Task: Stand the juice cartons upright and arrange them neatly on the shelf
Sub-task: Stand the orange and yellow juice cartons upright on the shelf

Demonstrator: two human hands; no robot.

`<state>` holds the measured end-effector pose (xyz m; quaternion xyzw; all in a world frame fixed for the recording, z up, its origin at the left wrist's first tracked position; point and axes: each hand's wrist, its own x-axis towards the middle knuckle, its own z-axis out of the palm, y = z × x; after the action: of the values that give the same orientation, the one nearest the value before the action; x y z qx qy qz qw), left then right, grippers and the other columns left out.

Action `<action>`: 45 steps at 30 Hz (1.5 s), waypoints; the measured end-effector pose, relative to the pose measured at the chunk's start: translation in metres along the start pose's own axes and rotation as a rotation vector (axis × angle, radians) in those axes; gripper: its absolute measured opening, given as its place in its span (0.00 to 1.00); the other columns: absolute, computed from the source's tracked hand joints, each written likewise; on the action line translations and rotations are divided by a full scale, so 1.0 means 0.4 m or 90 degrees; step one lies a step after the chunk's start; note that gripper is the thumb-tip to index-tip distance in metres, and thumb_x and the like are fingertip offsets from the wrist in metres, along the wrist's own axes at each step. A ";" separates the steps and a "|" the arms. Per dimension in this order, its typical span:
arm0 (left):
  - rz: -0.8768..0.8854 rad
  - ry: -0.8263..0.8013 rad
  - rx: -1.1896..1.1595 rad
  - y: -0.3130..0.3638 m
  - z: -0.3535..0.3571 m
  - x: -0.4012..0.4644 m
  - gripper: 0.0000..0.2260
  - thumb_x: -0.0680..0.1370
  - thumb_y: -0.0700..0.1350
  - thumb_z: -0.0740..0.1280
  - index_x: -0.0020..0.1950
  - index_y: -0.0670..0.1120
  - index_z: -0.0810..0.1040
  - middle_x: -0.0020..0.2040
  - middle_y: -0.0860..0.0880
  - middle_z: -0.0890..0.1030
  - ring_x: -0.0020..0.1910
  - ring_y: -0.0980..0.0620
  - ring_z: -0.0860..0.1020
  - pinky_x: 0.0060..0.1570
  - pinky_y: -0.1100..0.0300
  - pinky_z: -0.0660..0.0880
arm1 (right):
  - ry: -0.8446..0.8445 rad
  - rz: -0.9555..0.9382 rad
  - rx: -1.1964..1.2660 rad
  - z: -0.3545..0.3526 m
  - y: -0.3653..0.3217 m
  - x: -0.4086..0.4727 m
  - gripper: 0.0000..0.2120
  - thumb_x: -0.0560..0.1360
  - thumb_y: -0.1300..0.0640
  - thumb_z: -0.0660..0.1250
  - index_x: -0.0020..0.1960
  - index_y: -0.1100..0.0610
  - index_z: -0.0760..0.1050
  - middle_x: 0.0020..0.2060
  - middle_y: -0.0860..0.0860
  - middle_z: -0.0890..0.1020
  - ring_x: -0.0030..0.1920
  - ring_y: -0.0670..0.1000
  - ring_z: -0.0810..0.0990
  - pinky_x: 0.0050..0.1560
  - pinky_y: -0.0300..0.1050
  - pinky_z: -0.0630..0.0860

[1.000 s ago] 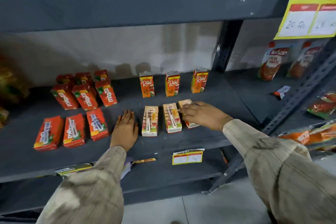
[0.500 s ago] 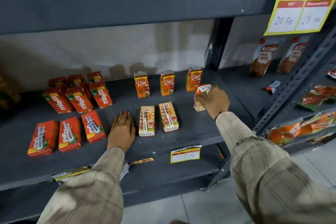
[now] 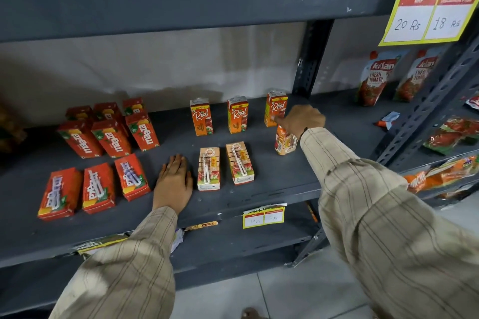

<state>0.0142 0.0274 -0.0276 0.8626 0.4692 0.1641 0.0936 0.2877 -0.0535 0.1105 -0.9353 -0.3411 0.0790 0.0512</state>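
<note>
Only the head view is on hand. Toward the right end of the shelf [image 3: 272, 197], the right hand [image 3: 302, 119] sits atop a Real carton [image 3: 285, 141] that stands upright, long axis vertical, directly in front of the rightmost carton of the back row [image 3: 276, 107]. Its fingers curl down over the carton's top; whether they clamp it or merely rest there, I cannot tell. The left hand [image 3: 173, 184] lies flat and spread on the shelf near its front edge, gripping nothing.

What matters next is the pair of fallen cartons, one [image 3: 209, 168] just right of the left hand and the other [image 3: 239, 163] beside it, both on their backs with straws up and long axes running front to back. They lie between the two hands, below and left of the right hand. The left hand is nearer; I judge it the handier for tipping the closest one up. Three Maaza cartons [image 3: 94, 186] also lie flat by the front left edge.
</note>
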 end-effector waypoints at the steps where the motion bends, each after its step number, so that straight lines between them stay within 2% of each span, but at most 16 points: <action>1: -0.001 0.000 0.001 -0.001 0.001 0.000 0.20 0.77 0.40 0.58 0.69 0.37 0.62 0.70 0.37 0.66 0.71 0.41 0.62 0.71 0.47 0.57 | -0.012 -0.019 0.016 -0.003 0.001 0.013 0.27 0.71 0.37 0.64 0.55 0.59 0.77 0.47 0.55 0.81 0.50 0.55 0.81 0.42 0.43 0.72; 3: -0.002 0.000 0.002 -0.001 0.001 -0.001 0.20 0.77 0.41 0.58 0.69 0.37 0.62 0.70 0.37 0.66 0.71 0.41 0.62 0.71 0.47 0.57 | -0.037 -0.074 0.037 -0.014 0.006 0.030 0.22 0.69 0.44 0.70 0.55 0.59 0.76 0.48 0.54 0.81 0.50 0.56 0.81 0.46 0.45 0.75; 5: -0.002 0.001 0.001 0.000 0.001 -0.002 0.20 0.77 0.40 0.58 0.69 0.37 0.63 0.70 0.37 0.66 0.71 0.40 0.62 0.71 0.46 0.57 | -0.047 -0.143 -0.006 -0.024 0.012 0.043 0.20 0.68 0.52 0.72 0.57 0.60 0.76 0.51 0.56 0.82 0.50 0.57 0.81 0.47 0.46 0.76; 8: 0.000 0.005 0.008 0.001 0.000 -0.002 0.20 0.77 0.40 0.59 0.68 0.37 0.63 0.70 0.37 0.67 0.70 0.40 0.63 0.70 0.46 0.58 | -0.058 -0.285 -0.090 -0.039 0.025 0.065 0.22 0.70 0.61 0.71 0.63 0.60 0.74 0.59 0.59 0.78 0.56 0.60 0.78 0.55 0.49 0.76; 12: -0.002 0.002 0.007 0.001 0.001 -0.002 0.20 0.77 0.40 0.59 0.68 0.37 0.64 0.70 0.37 0.67 0.70 0.40 0.63 0.70 0.46 0.58 | -0.112 -0.428 -0.116 -0.052 0.043 0.088 0.22 0.70 0.68 0.70 0.62 0.56 0.75 0.62 0.57 0.77 0.60 0.58 0.76 0.60 0.50 0.74; 16: -0.005 0.004 0.002 0.003 0.001 -0.002 0.20 0.77 0.40 0.59 0.68 0.37 0.64 0.70 0.37 0.67 0.70 0.40 0.63 0.70 0.46 0.58 | -0.133 -0.505 -0.127 -0.054 0.039 0.093 0.20 0.70 0.70 0.68 0.59 0.54 0.78 0.63 0.54 0.77 0.61 0.56 0.75 0.60 0.50 0.75; 21: -0.006 0.008 0.003 0.007 -0.004 -0.003 0.20 0.77 0.40 0.58 0.68 0.37 0.63 0.70 0.37 0.67 0.70 0.40 0.63 0.71 0.47 0.57 | -0.143 -0.522 -0.162 -0.063 0.049 0.106 0.23 0.68 0.68 0.70 0.61 0.53 0.75 0.62 0.55 0.77 0.59 0.56 0.75 0.58 0.51 0.76; 23: -0.005 0.011 0.002 0.007 -0.004 -0.002 0.20 0.77 0.40 0.58 0.68 0.37 0.63 0.70 0.37 0.67 0.70 0.40 0.63 0.70 0.47 0.58 | -0.062 -0.552 -0.189 -0.067 0.044 0.094 0.26 0.67 0.65 0.72 0.64 0.53 0.73 0.61 0.56 0.77 0.60 0.57 0.75 0.57 0.53 0.76; 25: -0.006 0.013 0.002 0.007 -0.003 -0.003 0.20 0.77 0.40 0.58 0.68 0.37 0.63 0.70 0.37 0.67 0.70 0.40 0.63 0.70 0.47 0.58 | 0.082 -0.626 -0.210 -0.061 0.020 0.055 0.26 0.68 0.65 0.71 0.64 0.53 0.72 0.61 0.55 0.78 0.61 0.57 0.74 0.58 0.53 0.75; 27: -0.007 0.013 0.002 0.008 -0.003 -0.004 0.20 0.77 0.40 0.59 0.68 0.37 0.63 0.70 0.37 0.67 0.70 0.40 0.63 0.70 0.47 0.57 | 0.145 -0.734 -0.240 -0.037 -0.015 -0.006 0.24 0.70 0.67 0.67 0.64 0.54 0.72 0.62 0.55 0.77 0.63 0.57 0.73 0.60 0.55 0.73; 29: -0.006 0.010 0.001 0.008 -0.003 -0.004 0.20 0.77 0.40 0.58 0.68 0.37 0.63 0.70 0.37 0.66 0.71 0.40 0.63 0.70 0.47 0.57 | 0.117 -0.842 -0.286 0.007 -0.046 -0.064 0.21 0.74 0.67 0.64 0.65 0.55 0.71 0.64 0.56 0.76 0.65 0.58 0.72 0.62 0.55 0.71; 32: -0.009 0.004 0.001 0.007 -0.005 -0.003 0.20 0.77 0.40 0.58 0.69 0.38 0.63 0.71 0.38 0.66 0.71 0.41 0.62 0.71 0.48 0.57 | 0.071 -0.938 -0.351 0.089 -0.070 -0.114 0.21 0.74 0.66 0.64 0.66 0.55 0.70 0.66 0.55 0.74 0.68 0.57 0.69 0.65 0.56 0.69; 37: -0.010 0.005 -0.001 0.007 -0.005 -0.002 0.20 0.77 0.40 0.59 0.69 0.37 0.63 0.70 0.37 0.66 0.71 0.41 0.62 0.71 0.47 0.57 | 0.027 -0.954 -0.411 0.157 -0.068 -0.114 0.20 0.76 0.67 0.60 0.67 0.56 0.68 0.67 0.54 0.72 0.71 0.56 0.65 0.64 0.54 0.69; 40: -0.011 0.010 -0.005 0.007 -0.006 -0.002 0.20 0.77 0.39 0.59 0.68 0.37 0.64 0.70 0.37 0.67 0.70 0.40 0.63 0.70 0.46 0.58 | 0.056 -0.939 -0.363 0.157 -0.063 -0.108 0.21 0.74 0.68 0.62 0.66 0.56 0.69 0.66 0.55 0.73 0.68 0.57 0.68 0.55 0.53 0.76; 42: -0.010 0.007 -0.004 0.007 -0.006 -0.002 0.20 0.77 0.39 0.59 0.68 0.37 0.64 0.70 0.37 0.67 0.70 0.40 0.63 0.70 0.46 0.59 | 0.088 -0.879 -0.309 0.151 -0.062 -0.107 0.22 0.73 0.66 0.64 0.66 0.57 0.69 0.64 0.56 0.75 0.65 0.58 0.72 0.47 0.52 0.77; 45: -0.013 0.005 -0.002 0.006 -0.005 -0.002 0.20 0.77 0.40 0.59 0.69 0.38 0.63 0.71 0.38 0.66 0.71 0.41 0.63 0.71 0.47 0.58 | 0.134 -0.688 -0.181 0.130 -0.069 -0.107 0.26 0.72 0.60 0.68 0.68 0.56 0.64 0.61 0.57 0.74 0.57 0.59 0.77 0.42 0.50 0.77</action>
<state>0.0149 0.0255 -0.0252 0.8569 0.4782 0.1673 0.0952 0.2285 -0.0579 0.0682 -0.6283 -0.7716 -0.0985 -0.0087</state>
